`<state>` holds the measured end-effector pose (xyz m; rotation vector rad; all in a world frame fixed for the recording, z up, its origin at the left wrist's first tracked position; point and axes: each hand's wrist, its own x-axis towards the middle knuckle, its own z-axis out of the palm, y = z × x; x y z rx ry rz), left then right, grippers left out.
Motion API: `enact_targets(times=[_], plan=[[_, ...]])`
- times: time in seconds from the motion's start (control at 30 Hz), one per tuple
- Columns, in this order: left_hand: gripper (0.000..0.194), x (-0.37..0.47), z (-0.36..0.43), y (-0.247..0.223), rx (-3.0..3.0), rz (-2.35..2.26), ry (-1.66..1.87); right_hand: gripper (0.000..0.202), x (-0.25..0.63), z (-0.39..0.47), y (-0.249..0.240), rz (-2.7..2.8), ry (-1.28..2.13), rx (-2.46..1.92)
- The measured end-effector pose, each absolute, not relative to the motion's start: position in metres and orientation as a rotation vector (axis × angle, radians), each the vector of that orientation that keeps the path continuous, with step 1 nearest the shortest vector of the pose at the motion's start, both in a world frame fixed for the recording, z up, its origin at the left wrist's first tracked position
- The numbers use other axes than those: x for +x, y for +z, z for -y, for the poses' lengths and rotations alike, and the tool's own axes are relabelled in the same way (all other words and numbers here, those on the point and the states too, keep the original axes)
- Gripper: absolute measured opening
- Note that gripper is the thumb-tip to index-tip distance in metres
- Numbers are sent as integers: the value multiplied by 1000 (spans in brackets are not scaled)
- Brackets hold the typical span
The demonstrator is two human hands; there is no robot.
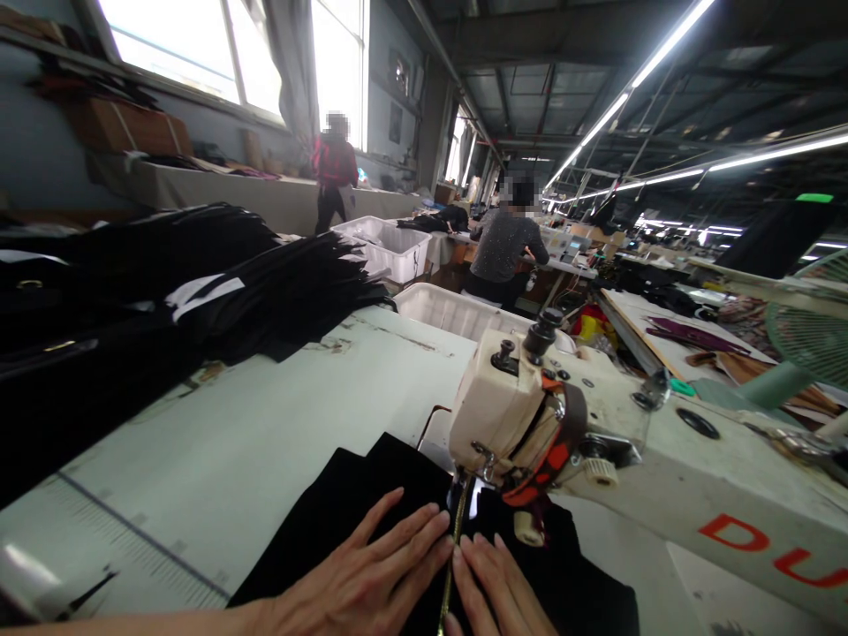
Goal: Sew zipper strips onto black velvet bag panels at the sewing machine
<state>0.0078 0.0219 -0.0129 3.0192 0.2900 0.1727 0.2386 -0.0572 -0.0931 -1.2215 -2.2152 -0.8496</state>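
Observation:
Black fabric (324,512) lies spread on the bed of a sewing machine (503,406), its far edge under the machine's presser foot. A gold-toned zipper (458,521) runs down the fabric from the needle area toward me. My left hand (384,565) rests flat on the fabric just left of the zipper, fingers stretched out and the index finger spread away. On the zipper's right side, my right hand (496,587) also presses flat, its fingertips beside the zipper. The needle's point is hidden behind the foot.
Piles of black garment pieces (265,283) cover the table's left side. A printed ruler (139,539) marks the near left tabletop. White plastic bins (437,305) stand beyond the table, and a green fan (805,327) is at the right. A seated person (503,247) and a standing person (336,168) are farther back.

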Motion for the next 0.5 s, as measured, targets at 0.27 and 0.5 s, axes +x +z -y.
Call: enact_targets(times=[0.27, 0.5], plan=[[62, 7, -19, -15, 2992, -321, 204, 28, 240, 56, -89, 2347, -982, -1126], [62, 9, -20, -14, 2977, -330, 222, 33, 238, 53, -81, 2265, -965, -1122]])
